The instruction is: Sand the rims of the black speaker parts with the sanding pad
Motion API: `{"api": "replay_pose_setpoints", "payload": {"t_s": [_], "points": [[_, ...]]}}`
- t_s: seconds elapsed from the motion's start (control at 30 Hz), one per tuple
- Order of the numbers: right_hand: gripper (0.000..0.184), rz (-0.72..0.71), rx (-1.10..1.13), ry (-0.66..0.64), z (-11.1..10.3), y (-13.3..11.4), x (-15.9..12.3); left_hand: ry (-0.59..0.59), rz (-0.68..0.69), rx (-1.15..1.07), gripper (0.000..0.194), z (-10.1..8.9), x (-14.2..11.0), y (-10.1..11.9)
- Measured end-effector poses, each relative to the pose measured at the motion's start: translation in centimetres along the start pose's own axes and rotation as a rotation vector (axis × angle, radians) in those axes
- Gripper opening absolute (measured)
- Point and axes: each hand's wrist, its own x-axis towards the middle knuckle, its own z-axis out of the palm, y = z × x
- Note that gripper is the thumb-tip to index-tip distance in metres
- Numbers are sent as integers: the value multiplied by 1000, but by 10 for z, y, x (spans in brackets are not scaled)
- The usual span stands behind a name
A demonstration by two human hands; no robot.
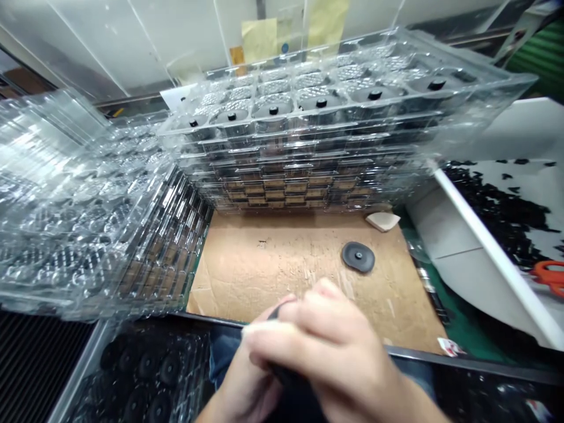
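Observation:
My right hand (324, 346) lies over my left hand (247, 385) at the near edge of the bench. Both are closed round a small black part (282, 371) that shows only between the fingers. Motion blurs the fingers. A black round disc (358, 257) lies flat on the brown cardboard sheet (264, 264), a short way beyond my right hand and apart from it.
A stack of clear plastic trays (308, 147) with black parts stands behind the cardboard. Another clear tray stack (79, 223) leans at the left. A white box of small black pieces (506, 205) and orange scissors (549, 276) sit at the right. Black discs (150, 376) fill a tray at bottom left.

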Motion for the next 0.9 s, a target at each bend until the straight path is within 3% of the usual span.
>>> {"api": "replay_pose_setpoints", "payload": {"t_s": [0.17, 0.27, 0.37, 0.47, 0.57, 0.6, 0.67, 0.77, 0.8, 0.9], "points": [[21, 582, 27, -34, 5, 46, -40, 130, 99, -79, 57, -16, -2, 10], [22, 675, 28, -49, 28, 66, -74, 138, 118, -113, 56, -22, -2, 13], [21, 686, 30, -59, 39, 64, -84, 136, 97, -102, 62, -20, -1, 11], [23, 669, 14, 80, 26, 39, -62, 152, 85, -85, 62, -13, -1, 6], [26, 430, -26, 256, 12, 6, -30, 151, 75, -58, 57, -8, -1, 2], [29, 298, -35, 248, 10, -3, -21, 135, 70, -55, 54, -7, -1, 2], [30, 168, -38, 144, 12, -15, -11, 113, 59, -65, 46, -8, -2, 2], [26, 204, 8, -63, 19, -18, -4, 136, 78, -73, 39, -9, -2, 4], [25, 223, 3, -83, 21, -17, -3, 134, 82, -66, 39, -9, -2, 4], [26, 183, -69, 56, 24, -14, -2, 69, 56, -79, 37, -8, -3, 4]]}}
